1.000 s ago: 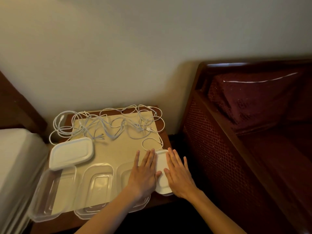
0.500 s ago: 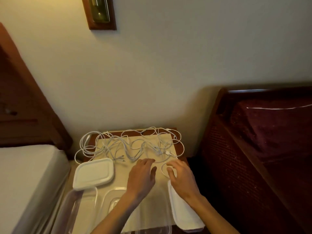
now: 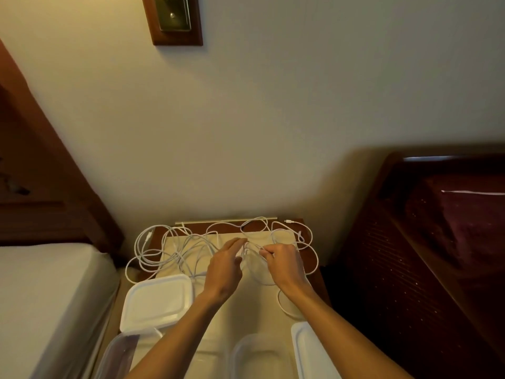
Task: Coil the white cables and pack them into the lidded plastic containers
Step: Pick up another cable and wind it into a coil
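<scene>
A tangle of white cables [image 3: 175,250] sprawls over the far half of a small wooden table [image 3: 306,258] covered by a cream mat. My left hand [image 3: 224,269] reaches into the tangle's middle, fingertips pinching a strand. My right hand [image 3: 284,266] is beside it, fingers curled round another strand. A white lid [image 3: 157,302] lies at the mat's left. Clear plastic containers [image 3: 262,354] stand along the near edge, and a second white lid [image 3: 308,351] lies at the right, cut off by the frame.
A bed with a pale mattress [image 3: 46,305] sits close on the left, with its wooden headboard [image 3: 54,187] behind. A dark wooden bench with maroon cushion [image 3: 448,242] stands on the right. The wall is right behind the table, bearing a framed switch plate [image 3: 173,17].
Both hands left the right lid and moved forward into the cable tangle, taking hold of strands. The camera tilted up, so the containers slid to the bottom of view.
</scene>
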Available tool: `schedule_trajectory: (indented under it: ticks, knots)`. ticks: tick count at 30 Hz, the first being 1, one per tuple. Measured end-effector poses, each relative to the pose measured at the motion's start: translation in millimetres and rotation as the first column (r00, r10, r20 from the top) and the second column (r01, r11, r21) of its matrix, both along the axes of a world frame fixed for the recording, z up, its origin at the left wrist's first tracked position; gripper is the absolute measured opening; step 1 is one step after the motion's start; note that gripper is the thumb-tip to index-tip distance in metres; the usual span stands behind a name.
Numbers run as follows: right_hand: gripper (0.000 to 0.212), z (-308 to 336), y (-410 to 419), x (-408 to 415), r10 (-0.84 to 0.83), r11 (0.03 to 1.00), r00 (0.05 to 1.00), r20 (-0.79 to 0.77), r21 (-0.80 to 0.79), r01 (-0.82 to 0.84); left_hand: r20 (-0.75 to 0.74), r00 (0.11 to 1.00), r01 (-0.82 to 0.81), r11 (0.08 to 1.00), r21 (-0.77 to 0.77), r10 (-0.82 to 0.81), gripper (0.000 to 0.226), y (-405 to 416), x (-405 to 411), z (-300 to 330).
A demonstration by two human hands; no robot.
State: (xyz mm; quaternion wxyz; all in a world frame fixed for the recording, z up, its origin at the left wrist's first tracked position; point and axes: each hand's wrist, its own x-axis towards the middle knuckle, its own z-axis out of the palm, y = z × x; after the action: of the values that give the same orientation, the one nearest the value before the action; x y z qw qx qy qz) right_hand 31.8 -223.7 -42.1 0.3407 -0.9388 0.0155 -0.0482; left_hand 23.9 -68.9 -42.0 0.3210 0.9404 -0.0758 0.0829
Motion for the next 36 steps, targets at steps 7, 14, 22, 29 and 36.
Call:
schedule_trajectory:
  ticks: [7, 14, 22, 29, 36]
  knots:
    - [0.017, 28.0, -12.5, -8.6, 0.081, 0.988, 0.971, 0.224, 0.113, -0.109, 0.226, 0.973, 0.097, 0.980, -0.172, -0.057, 0.023, 2.2, 8.9, 26.5]
    - [0.011, 82.5, -24.7, 16.0, 0.172, 0.972, 0.960, 0.220, 0.118, -0.201, 0.509, 0.852, 0.227, 0.963, -0.143, -0.125, 0.016, 13.6, 22.9, 137.2]
    - [0.015, 175.5, -28.9, 25.3, 0.143, 0.986, 0.948, 0.284, 0.047, -0.163, 0.711, 0.699, 0.250, 0.958, -0.137, -0.080, 0.015, 45.9, 5.0, 265.4]
    - [0.041, 264.3, -50.9, -10.2, 0.211, 0.901, 0.977, 0.015, 0.385, -0.200, 0.649, 0.758, 0.099, 0.972, -0.213, 0.065, 0.022, 90.4, 0.7, 284.2]
    - [0.031, 339.1, -40.6, -44.9, 0.380, 0.504, 0.924, -0.040, 0.846, -0.171, 0.433, 0.859, 0.248, 0.962, 0.117, -0.274, 0.011, 93.5, -18.3, 239.0]
